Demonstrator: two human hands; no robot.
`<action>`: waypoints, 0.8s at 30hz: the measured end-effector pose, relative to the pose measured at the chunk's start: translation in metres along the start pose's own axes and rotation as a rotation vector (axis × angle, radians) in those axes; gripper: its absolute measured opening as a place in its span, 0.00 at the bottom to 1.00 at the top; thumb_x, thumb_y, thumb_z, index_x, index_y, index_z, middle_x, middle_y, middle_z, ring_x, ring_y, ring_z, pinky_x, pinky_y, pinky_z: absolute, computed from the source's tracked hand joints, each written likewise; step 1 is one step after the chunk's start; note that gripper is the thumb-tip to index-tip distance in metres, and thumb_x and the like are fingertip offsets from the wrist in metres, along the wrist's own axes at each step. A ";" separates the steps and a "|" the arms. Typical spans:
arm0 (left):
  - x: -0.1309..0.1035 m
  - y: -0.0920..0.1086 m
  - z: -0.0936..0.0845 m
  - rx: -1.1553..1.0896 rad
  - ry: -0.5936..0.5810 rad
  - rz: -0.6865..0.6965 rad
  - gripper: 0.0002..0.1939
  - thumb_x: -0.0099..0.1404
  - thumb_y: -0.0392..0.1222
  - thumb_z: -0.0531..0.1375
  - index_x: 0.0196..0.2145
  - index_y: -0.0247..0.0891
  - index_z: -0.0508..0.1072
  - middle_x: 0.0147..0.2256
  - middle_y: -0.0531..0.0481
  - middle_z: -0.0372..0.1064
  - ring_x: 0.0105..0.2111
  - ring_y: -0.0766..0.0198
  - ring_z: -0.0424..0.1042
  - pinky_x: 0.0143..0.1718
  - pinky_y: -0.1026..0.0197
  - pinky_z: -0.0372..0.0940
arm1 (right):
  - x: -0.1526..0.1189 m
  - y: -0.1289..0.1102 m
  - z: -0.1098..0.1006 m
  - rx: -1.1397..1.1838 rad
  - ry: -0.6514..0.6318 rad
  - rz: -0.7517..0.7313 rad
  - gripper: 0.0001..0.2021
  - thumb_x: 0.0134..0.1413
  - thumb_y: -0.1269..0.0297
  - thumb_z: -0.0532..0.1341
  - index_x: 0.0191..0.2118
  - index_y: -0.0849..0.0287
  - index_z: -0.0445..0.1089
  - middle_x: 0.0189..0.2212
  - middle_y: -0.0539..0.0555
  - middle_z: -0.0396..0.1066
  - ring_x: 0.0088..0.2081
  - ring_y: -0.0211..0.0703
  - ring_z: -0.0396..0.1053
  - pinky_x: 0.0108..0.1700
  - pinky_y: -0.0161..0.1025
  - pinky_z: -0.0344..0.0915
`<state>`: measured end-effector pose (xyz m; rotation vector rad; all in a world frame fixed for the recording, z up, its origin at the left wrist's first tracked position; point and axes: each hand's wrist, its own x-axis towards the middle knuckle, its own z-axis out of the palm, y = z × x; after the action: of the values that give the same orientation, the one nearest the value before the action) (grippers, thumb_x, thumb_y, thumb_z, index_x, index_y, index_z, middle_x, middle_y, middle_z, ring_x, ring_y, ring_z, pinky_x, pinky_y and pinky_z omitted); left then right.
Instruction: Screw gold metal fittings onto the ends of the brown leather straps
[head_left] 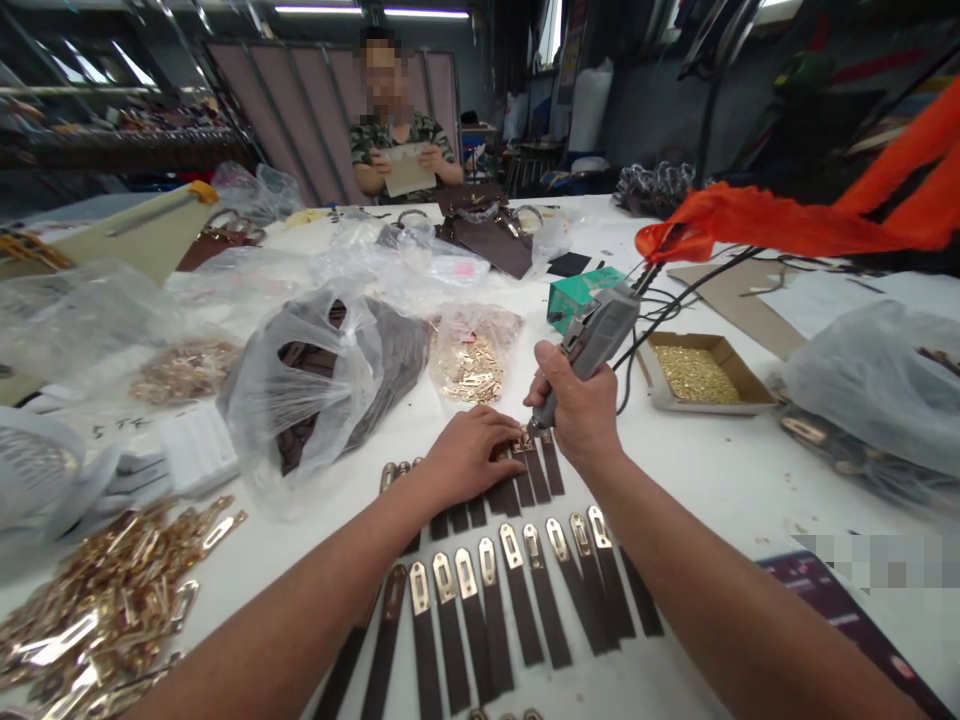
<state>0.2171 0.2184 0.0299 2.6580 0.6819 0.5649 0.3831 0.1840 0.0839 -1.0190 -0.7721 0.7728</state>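
Observation:
My right hand is wrapped around a grey electric screwdriver, its tip pointing down at a gold metal plate on the end of a dark brown strap. Beside the tip, my left hand holds that strap end against the table, thumb and fingers on either side; part of the strap is hidden beneath the fingers. More straps lie under and left of this hand. Nearer to me, a row of brown straps is laid out, gold plates at their far ends.
Loose gold plates are heaped at left. Plastic bags hold brown straps and gold pieces. A cardboard tray of small gold parts stands right, near a green box. Orange cloth wraps the cable overhead. A person is opposite.

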 end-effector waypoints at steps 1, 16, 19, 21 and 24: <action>-0.001 -0.001 0.001 -0.012 0.008 -0.005 0.19 0.64 0.49 0.75 0.50 0.40 0.83 0.53 0.46 0.81 0.53 0.52 0.77 0.58 0.46 0.69 | 0.000 0.003 0.000 -0.020 -0.016 0.010 0.24 0.52 0.43 0.76 0.29 0.58 0.69 0.17 0.47 0.66 0.19 0.38 0.66 0.21 0.34 0.64; -0.003 -0.007 0.009 -0.122 0.073 -0.027 0.18 0.60 0.47 0.77 0.45 0.41 0.82 0.51 0.49 0.82 0.52 0.51 0.78 0.57 0.45 0.69 | -0.008 0.017 0.004 -0.176 -0.084 0.046 0.26 0.54 0.41 0.73 0.24 0.58 0.69 0.17 0.52 0.68 0.21 0.38 0.64 0.24 0.35 0.64; -0.003 -0.008 0.009 -0.113 0.070 -0.023 0.16 0.60 0.48 0.77 0.43 0.41 0.82 0.51 0.48 0.82 0.52 0.51 0.77 0.57 0.46 0.69 | -0.008 0.019 0.002 -0.227 -0.117 0.012 0.26 0.56 0.42 0.72 0.24 0.58 0.67 0.18 0.50 0.67 0.21 0.37 0.63 0.26 0.35 0.65; -0.003 -0.008 0.008 -0.098 0.065 -0.015 0.15 0.61 0.49 0.77 0.41 0.40 0.83 0.50 0.48 0.82 0.51 0.51 0.77 0.56 0.46 0.69 | -0.008 0.020 0.001 -0.256 -0.148 -0.016 0.25 0.57 0.44 0.71 0.23 0.57 0.66 0.19 0.49 0.66 0.22 0.37 0.62 0.28 0.36 0.65; -0.002 -0.008 0.007 -0.075 0.051 -0.010 0.14 0.62 0.49 0.76 0.40 0.40 0.83 0.49 0.48 0.82 0.49 0.50 0.77 0.55 0.47 0.69 | -0.008 0.020 0.001 -0.277 -0.199 -0.032 0.23 0.58 0.49 0.70 0.23 0.56 0.63 0.18 0.48 0.64 0.22 0.36 0.61 0.28 0.35 0.63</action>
<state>0.2157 0.2219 0.0199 2.5768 0.6750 0.6448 0.3744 0.1838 0.0635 -1.1847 -1.0864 0.7605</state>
